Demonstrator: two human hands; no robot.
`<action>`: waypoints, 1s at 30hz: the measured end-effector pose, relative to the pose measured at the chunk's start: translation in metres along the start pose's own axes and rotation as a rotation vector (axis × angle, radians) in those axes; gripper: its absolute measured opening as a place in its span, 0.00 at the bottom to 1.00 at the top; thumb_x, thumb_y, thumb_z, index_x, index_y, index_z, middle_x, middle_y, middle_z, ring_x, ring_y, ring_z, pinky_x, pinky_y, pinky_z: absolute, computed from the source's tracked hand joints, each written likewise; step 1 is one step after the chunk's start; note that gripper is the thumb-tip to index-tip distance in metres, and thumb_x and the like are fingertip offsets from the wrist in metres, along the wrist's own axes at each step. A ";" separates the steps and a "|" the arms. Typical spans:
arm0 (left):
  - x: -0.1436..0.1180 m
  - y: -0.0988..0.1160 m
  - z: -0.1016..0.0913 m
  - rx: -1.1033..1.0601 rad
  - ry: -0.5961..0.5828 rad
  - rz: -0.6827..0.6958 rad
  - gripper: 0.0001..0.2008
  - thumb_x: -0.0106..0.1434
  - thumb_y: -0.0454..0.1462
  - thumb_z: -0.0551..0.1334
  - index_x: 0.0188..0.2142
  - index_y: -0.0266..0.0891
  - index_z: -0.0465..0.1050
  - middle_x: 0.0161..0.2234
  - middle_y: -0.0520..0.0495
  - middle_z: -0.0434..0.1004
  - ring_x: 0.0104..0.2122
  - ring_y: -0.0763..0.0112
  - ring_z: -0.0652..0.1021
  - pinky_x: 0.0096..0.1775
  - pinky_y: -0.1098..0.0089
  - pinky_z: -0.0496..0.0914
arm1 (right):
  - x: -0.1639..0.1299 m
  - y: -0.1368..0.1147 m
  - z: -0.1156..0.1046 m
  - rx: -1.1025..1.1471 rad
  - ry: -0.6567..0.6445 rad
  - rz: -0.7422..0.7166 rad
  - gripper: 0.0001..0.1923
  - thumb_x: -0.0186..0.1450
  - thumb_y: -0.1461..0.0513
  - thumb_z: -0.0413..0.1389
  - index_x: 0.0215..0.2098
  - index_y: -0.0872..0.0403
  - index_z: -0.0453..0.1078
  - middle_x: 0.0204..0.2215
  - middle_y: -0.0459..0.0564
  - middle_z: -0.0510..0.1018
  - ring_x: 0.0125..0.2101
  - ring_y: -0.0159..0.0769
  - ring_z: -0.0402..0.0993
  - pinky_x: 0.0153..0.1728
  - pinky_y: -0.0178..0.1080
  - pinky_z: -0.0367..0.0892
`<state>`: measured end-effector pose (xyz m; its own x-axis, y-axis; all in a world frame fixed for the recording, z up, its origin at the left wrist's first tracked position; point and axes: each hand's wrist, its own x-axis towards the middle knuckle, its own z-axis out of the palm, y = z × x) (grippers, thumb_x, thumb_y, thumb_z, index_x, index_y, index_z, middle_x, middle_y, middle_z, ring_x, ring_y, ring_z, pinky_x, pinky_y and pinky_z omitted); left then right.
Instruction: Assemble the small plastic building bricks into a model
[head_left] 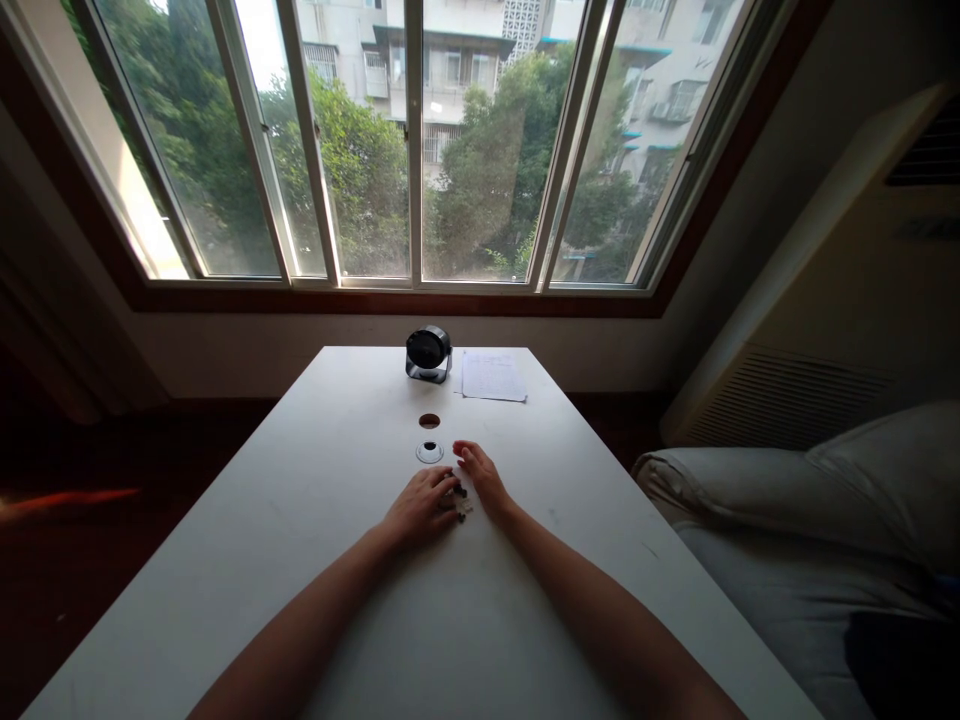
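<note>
Several small dark and pale pieces (465,506) lie in a loose cluster on the white table (300,560); they are too small to name. My left hand (421,508) rests palm down at the cluster's left side, its fingers spread over some of the pieces and partly hiding them. On the other side, my right hand (484,476) stands on its edge with the fingers stretched forward and nothing visible in it. Just beyond the fingertips sits a round white ring with a dark opening (430,453).
Past the ring is a round hole (430,421) in the tabletop. A small black fan (428,353) and a written-on sheet of paper (493,377) are at the far end, below a window (375,290). A grey sofa (720,470) stands to the right.
</note>
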<state>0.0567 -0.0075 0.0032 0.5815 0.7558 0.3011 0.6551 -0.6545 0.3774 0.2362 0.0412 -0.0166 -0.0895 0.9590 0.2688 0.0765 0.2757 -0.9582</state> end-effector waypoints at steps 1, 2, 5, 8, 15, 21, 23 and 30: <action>0.000 0.001 0.000 0.011 -0.005 0.003 0.28 0.61 0.46 0.62 0.60 0.48 0.63 0.62 0.42 0.61 0.61 0.53 0.63 0.61 0.51 0.59 | 0.003 0.003 -0.004 -0.078 0.043 -0.035 0.21 0.68 0.48 0.48 0.48 0.52 0.70 0.48 0.53 0.75 0.49 0.41 0.71 0.49 0.43 0.67; -0.001 0.002 -0.001 0.023 -0.012 0.013 0.29 0.60 0.46 0.62 0.61 0.48 0.62 0.62 0.42 0.60 0.61 0.52 0.61 0.62 0.50 0.57 | 0.006 0.005 -0.008 -0.139 0.093 -0.060 0.20 0.68 0.48 0.47 0.46 0.52 0.71 0.46 0.53 0.76 0.47 0.41 0.71 0.49 0.43 0.67; -0.002 0.010 -0.003 0.056 -0.050 0.086 0.32 0.60 0.47 0.62 0.63 0.50 0.59 0.65 0.44 0.55 0.64 0.51 0.56 0.64 0.47 0.51 | 0.010 0.009 -0.017 -0.267 0.182 -0.090 0.20 0.69 0.49 0.45 0.42 0.53 0.72 0.42 0.53 0.76 0.43 0.40 0.72 0.45 0.41 0.68; -0.002 0.019 -0.004 0.055 -0.140 0.193 0.29 0.63 0.48 0.60 0.63 0.55 0.59 0.66 0.48 0.54 0.65 0.50 0.55 0.63 0.44 0.49 | 0.010 0.008 -0.019 -0.328 0.192 -0.111 0.20 0.69 0.50 0.45 0.41 0.53 0.72 0.40 0.53 0.76 0.41 0.40 0.72 0.42 0.40 0.68; -0.002 0.010 0.004 0.086 -0.148 0.139 0.26 0.68 0.44 0.54 0.65 0.55 0.55 0.67 0.48 0.54 0.66 0.54 0.54 0.63 0.43 0.49 | 0.003 0.002 -0.012 -0.398 0.089 -0.155 0.16 0.68 0.53 0.46 0.40 0.52 0.73 0.37 0.50 0.77 0.37 0.38 0.72 0.41 0.39 0.67; -0.003 -0.003 0.006 0.122 -0.068 0.093 0.23 0.69 0.45 0.52 0.63 0.53 0.59 0.64 0.46 0.58 0.65 0.56 0.56 0.63 0.46 0.49 | 0.004 0.001 -0.013 -0.432 0.069 -0.160 0.16 0.68 0.53 0.47 0.39 0.52 0.73 0.35 0.50 0.78 0.36 0.37 0.72 0.41 0.38 0.67; -0.002 -0.004 0.004 0.133 -0.052 0.071 0.23 0.68 0.45 0.53 0.62 0.51 0.60 0.63 0.46 0.59 0.64 0.56 0.57 0.63 0.47 0.49 | 0.004 0.001 -0.013 -0.435 0.059 -0.164 0.16 0.68 0.54 0.47 0.38 0.52 0.74 0.35 0.49 0.78 0.36 0.37 0.72 0.41 0.38 0.67; -0.001 -0.004 -0.004 0.127 0.035 0.001 0.17 0.65 0.43 0.57 0.53 0.48 0.69 0.57 0.44 0.66 0.56 0.55 0.65 0.58 0.51 0.58 | 0.002 0.000 -0.012 -0.422 0.030 -0.158 0.14 0.67 0.54 0.48 0.38 0.51 0.74 0.34 0.48 0.78 0.34 0.37 0.72 0.39 0.37 0.67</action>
<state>0.0522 -0.0055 0.0051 0.5666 0.7538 0.3329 0.7115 -0.6513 0.2637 0.2479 0.0444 -0.0148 -0.1039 0.9027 0.4175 0.4632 0.4154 -0.7829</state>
